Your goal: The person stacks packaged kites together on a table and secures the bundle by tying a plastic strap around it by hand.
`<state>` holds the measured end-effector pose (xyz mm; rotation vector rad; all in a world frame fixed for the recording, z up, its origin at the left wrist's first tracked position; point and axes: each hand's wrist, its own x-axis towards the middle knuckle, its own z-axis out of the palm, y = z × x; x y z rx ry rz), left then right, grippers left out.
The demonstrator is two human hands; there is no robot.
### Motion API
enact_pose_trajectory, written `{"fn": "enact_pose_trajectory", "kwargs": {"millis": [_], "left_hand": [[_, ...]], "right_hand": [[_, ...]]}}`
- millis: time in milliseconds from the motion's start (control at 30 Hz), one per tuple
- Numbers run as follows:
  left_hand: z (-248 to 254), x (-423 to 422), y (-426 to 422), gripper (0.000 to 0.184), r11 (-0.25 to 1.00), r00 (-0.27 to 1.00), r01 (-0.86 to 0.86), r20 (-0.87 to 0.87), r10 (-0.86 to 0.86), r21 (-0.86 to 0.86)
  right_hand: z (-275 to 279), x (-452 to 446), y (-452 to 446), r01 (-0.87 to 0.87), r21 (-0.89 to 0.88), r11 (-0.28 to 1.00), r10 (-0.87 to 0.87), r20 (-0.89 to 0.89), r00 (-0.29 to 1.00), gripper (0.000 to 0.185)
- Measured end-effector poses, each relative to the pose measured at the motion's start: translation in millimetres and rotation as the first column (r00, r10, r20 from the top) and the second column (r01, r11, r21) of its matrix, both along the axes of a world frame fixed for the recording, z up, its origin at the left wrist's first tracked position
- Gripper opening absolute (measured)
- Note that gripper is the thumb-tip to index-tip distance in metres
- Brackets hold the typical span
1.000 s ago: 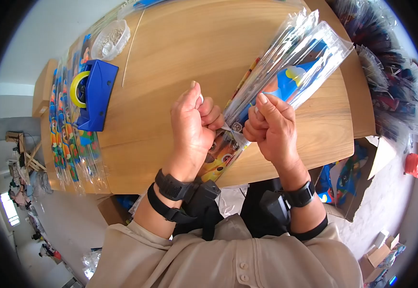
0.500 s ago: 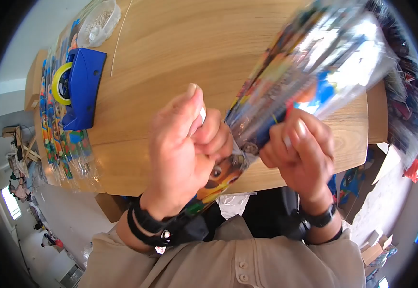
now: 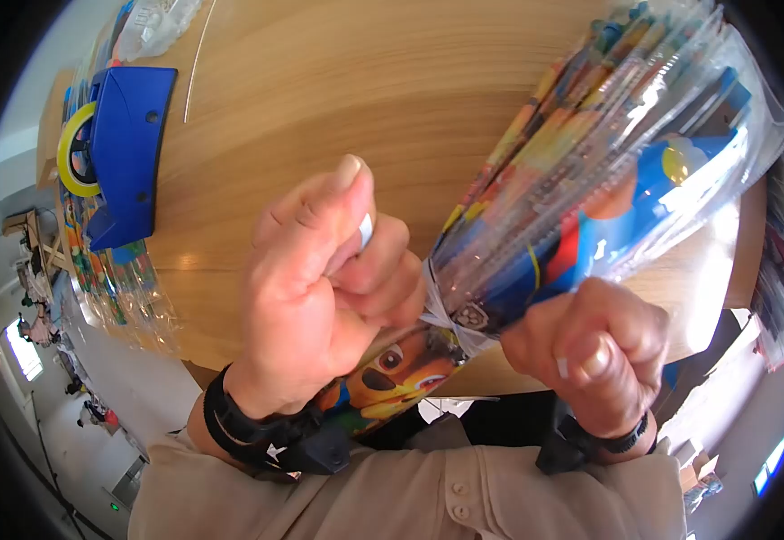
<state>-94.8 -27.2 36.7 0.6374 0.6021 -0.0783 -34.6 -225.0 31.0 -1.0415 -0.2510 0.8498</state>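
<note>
A bundle of clear plastic packets with bright cartoon prints (image 3: pixel 590 189) slants across the front of the table, cinched at its middle by a thin whitish tie (image 3: pixel 450 322). My left hand (image 3: pixel 315 270), on the tie's left side, is curled shut with the thumb up; a white band shows on one finger. My right hand (image 3: pixel 594 355) is a fist at the tie's right end. Both fists appear to grip the tie's ends, though the fingers mostly hide them. The lower part of the bundle, with a printed dog face (image 3: pixel 396 369), passes between my wrists.
On the left of the wooden table (image 3: pixel 320 99) stands a blue tape dispenser (image 3: pixel 135 162) with a yellow roll (image 3: pixel 77 148). Beside it lie more printed packets (image 3: pixel 108 288). A clear plastic tub (image 3: pixel 153 27) sits at the back left. Other plastic-wrapped goods (image 3: pixel 779 261) are at the right.
My hands have moved apart, left hand leftward and right hand rightward and down. The tie now shows drawn around the bundle, whose upper part has swung slightly right and is less blurred.
</note>
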Motion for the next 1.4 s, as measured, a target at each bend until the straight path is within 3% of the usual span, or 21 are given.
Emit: {"fn": "enact_pose_trajectory", "kwargs": {"millis": [233, 267, 367, 400, 467, 500, 533, 633, 700, 833, 900, 933, 967, 1033, 1067, 1100, 1200, 1233, 1267, 1333, 1400], "left_hand": [[-6, -6, 16, 0.041, 0.982, 0.974, 0.186, 0.136, -0.182, -0.015], [-15, -4, 16, 0.041, 0.992, 0.992, 0.110, 0.063, -0.105, -0.067], [-17, 3, 18, 0.041, 0.994, 0.999, 0.032, 0.041, -0.028, -0.102], [-11, 2, 17, 0.042, 0.998, 0.998, 0.024, 0.064, -0.020, -0.066], [3, 1, 11, 0.042, 0.998, 0.983, 0.009, 0.184, -0.021, 0.068], [8, -1, 5, 0.042, 0.997, 0.978, 0.011, 0.208, -0.026, 0.075], [12, -2, -1, 0.040, 0.964, 0.962, -0.051, 0.271, -0.023, 0.262], [28, -14, -23, 0.036, 0.658, 0.899, -0.244, 0.421, -0.122, 0.712], [30, -21, -25, 0.034, 0.439, 0.890, -0.258, 0.388, -0.238, 0.861], [24, -16, -32, 0.034, 0.260, 0.864, -0.392, 0.450, -0.225, 0.883], [27, -16, -42, 0.034, 0.041, 0.880, -0.431, 0.430, -0.201, 0.901], [28, -18, -47, 0.031, -0.205, 0.903, -0.422, 0.389, -0.184, 0.883], [30, -21, -48, 0.031, -0.210, 0.896, -0.435, 0.398, -0.195, 0.876], [33, -29, -42, 0.029, -0.001, 0.911, -0.392, 0.388, -0.143, 0.920], [33, -30, -35, 0.023, -0.020, 0.898, -0.426, 0.420, -0.131, 0.904], [43, -33, -30, 0.018, -0.310, 0.876, -0.480, 0.466, -0.123, 0.821], [37, -39, -20, 0.012, -0.148, 0.803, -0.577, 0.591, 0.073, 0.803], [33, -41, -21, 0.010, 0.174, 0.894, -0.448, 0.435, 0.106, 0.877], [27, -41, -22, 0.010, 0.481, 0.960, -0.273, 0.269, 0.079, 0.833], [-12, -32, -33, 0.016, 0.320, 0.968, -0.207, 0.241, -0.068, 0.925], [-28, -24, -47, 0.015, 0.429, 0.964, -0.163, 0.236, -0.122, 0.889]], "right_hand": [[-4, -4, 4, 0.059, 0.124, 0.991, -0.091, 0.267, 0.959, 0.028], [-5, -4, 5, 0.121, 0.040, 0.992, -0.122, 0.012, 0.993, 0.027], [-3, -1, 10, 0.052, -0.160, 0.986, -0.026, 0.157, 0.987, 0.027], [-6, 1, 16, 0.093, -0.201, 0.975, 0.061, 0.649, 0.759, 0.029], [2, -2, 28, 0.138, -0.297, 0.945, 0.221, 0.889, 0.400, 0.029], [9, -9, 34, 0.110, -0.386, 0.916, 0.281, 0.813, 0.509, 0.029], [10, -16, 41, 0.178, -0.427, 0.887, 0.304, 0.828, 0.471, 0.027], [-3, -25, 57, 0.346, -0.381, 0.858, 0.254, 0.898, 0.359, 0.024], [-6, -28, 60, 0.456, -0.365, 0.812, 0.201, 0.908, 0.368, 0.024], [-16, -29, 66, 0.517, -0.253, 0.818, 0.127, 0.955, 0.267, 0.024], [-21, -30, 63, 0.507, -0.241, 0.828, 0.133, 0.962, 0.240, 0.023], [-23, -28, 63, 0.497, -0.262, 0.827, 0.147, 0.955, 0.258, 0.021], [-26, -28, 62, 0.507, -0.248, 0.826, 0.136, 0.959, 0.247, 0.021], [-14, -28, 64, 0.502, -0.299, 0.811, 0.139, 0.933, 0.331, 0.018], [-8, -28, 61, 0.485, -0.371, 0.791, 0.166, 0.895, 0.415, 0.020], [-10, -26, 62, 0.492, -0.357, 0.794, 0.153, 0.901, 0.407, 0.020], [-21, -18, 57, 0.466, -0.131, 0.875, -0.091, 0.901, 0.425, 0.028], [-22, -16, 54, 0.460, -0.124, 0.879, -0.096, 0.900, 0.426, 0.028], [-22, -14, 52, 0.448, -0.168, 0.878, -0.133, 0.814, 0.565, 0.028], [-32, -9, 52, 0.447, -0.163, 0.880, -0.212, 0.707, 0.675, 0.030], [-31, -10, 49, 0.428, -0.135, 0.894, -0.246, 0.652, 0.717, 0.030]]}}
